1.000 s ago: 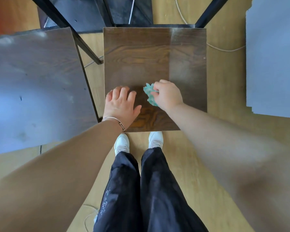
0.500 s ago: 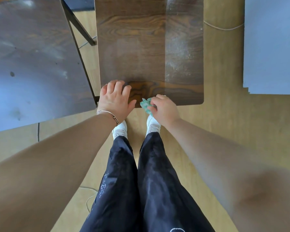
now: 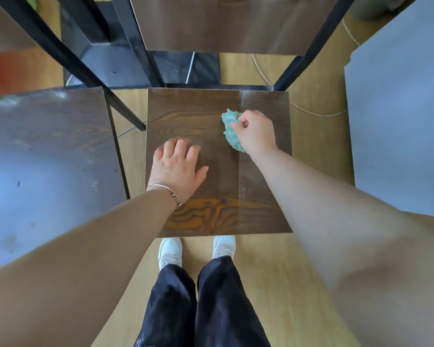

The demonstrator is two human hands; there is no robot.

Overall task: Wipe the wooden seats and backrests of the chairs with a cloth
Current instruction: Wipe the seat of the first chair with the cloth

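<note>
While left hand point(image 3: 177, 169) rests flat on seat point(image 3: 186, 108), right hand point(image 3: 256, 132) grips cloth point(image 3: 230, 132), elongated front-to-back.

Right hand point(image 3: 254, 132) is carrying the cloth point(image 3: 232, 132) from the seat's point(image 3: 211, 116) lower edge up toward its upper right. Left hand point(image 3: 177, 167) is sliding up from the lower-left corner to mid-seat.

No readable text, white mark on trousers point(image 3: 171, 309) illegible
</note>
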